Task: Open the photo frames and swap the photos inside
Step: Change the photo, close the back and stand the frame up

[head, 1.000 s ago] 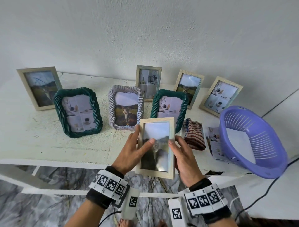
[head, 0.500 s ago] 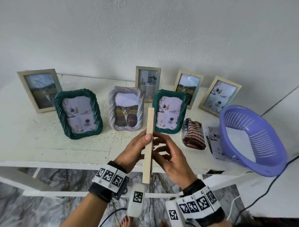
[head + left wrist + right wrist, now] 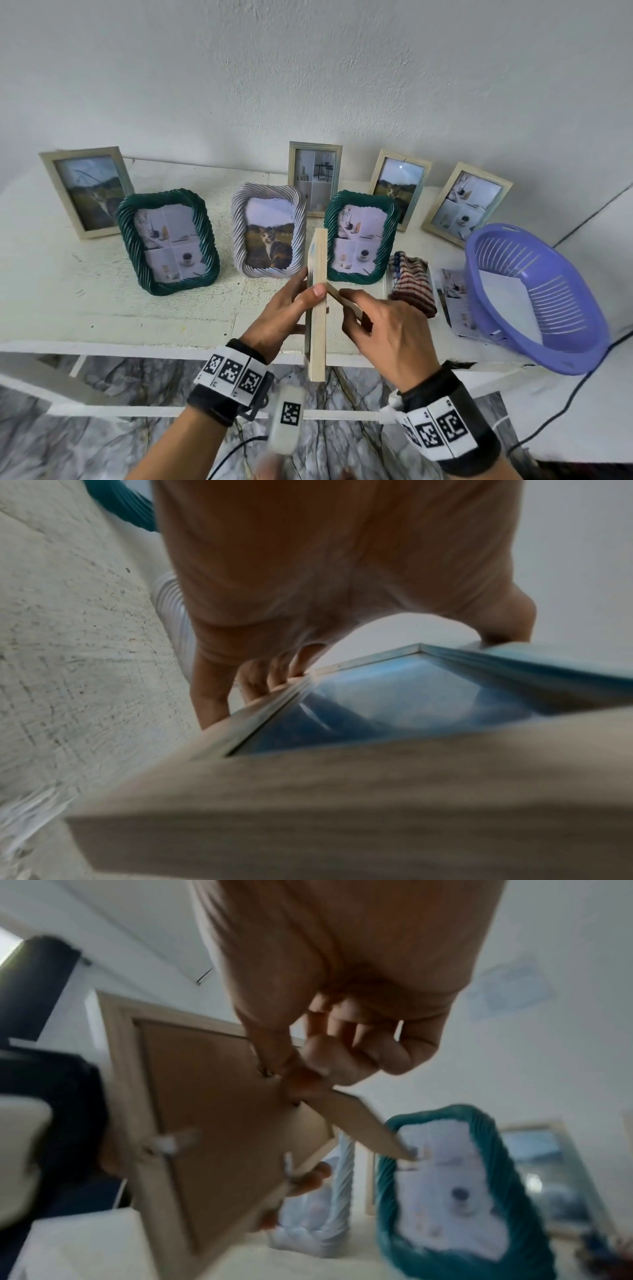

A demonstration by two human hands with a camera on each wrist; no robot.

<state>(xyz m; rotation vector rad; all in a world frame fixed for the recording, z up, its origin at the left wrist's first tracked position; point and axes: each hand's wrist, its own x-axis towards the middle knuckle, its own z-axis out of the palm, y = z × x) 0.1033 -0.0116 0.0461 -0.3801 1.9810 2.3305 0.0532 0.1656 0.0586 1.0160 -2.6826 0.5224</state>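
I hold a light wooden photo frame (image 3: 317, 308) upright and edge-on over the front edge of the white shelf (image 3: 102, 308). My left hand (image 3: 303, 294) grips its glass side, thumb hooked over the edge. In the left wrist view the frame (image 3: 342, 791) and its glass (image 3: 411, 704) show blurred. My right hand (image 3: 352, 305) is behind the frame and pinches the brown stand flap (image 3: 344, 301). In the right wrist view the brown backboard (image 3: 219, 1096) faces the camera, and the stand flap (image 3: 359, 1123) juts out from it between my fingertips (image 3: 301, 1066). The photo inside is hidden.
On the shelf stand two green rope frames (image 3: 168, 243) (image 3: 361, 236), a white rope frame (image 3: 269, 229) and several wooden frames along the wall (image 3: 85, 192). A striped cloth (image 3: 412, 284), loose photos (image 3: 455, 301) and a purple basket (image 3: 534, 294) lie at right.
The frame turned from glass-up to edge-on. My right hand left the frame's front edge, went behind it and now pinches the stand flap, which sticks out from the back.
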